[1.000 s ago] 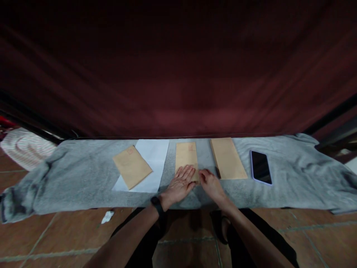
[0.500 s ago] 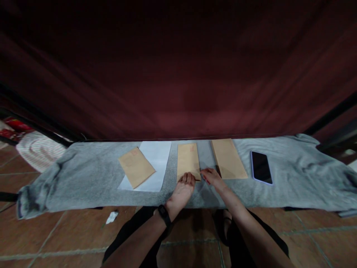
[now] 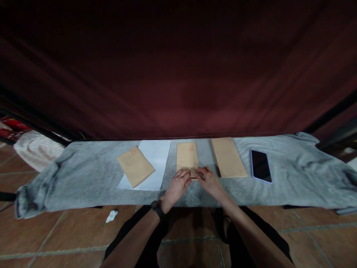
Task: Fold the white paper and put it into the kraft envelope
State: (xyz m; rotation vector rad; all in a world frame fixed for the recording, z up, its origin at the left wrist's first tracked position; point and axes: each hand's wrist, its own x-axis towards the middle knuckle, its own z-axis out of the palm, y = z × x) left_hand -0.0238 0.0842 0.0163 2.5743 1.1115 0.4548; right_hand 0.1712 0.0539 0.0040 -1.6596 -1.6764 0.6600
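A brown paper envelope (image 3: 187,155) with red print near its far right corner lies flat in front of me. My left hand (image 3: 178,184) rests on its near left part, fingers bent together at the near end. From the right, my right hand (image 3: 208,180) pinches the near right corner. Between the fingertips the near end shows a dark line, like a folded flap edge; my fingers hide part of it. Left of this lies another brown envelope (image 3: 135,165), turned at a slant over white paper (image 3: 156,158). To the right sits a thick stack of brown envelopes (image 3: 229,158).
A grey cloth (image 3: 92,171) covers the long, narrow surface. A phone (image 3: 261,166) in a light purple case lies at the right. Behind hangs a dark red cloth (image 3: 178,93). Crumpled white tissue (image 3: 112,216) lies on the tiled floor (image 3: 69,238).
My right hand has moved left and onto the envelope's near right corner. My left hand has shifted slightly left, and the near edge now shows between both hands.
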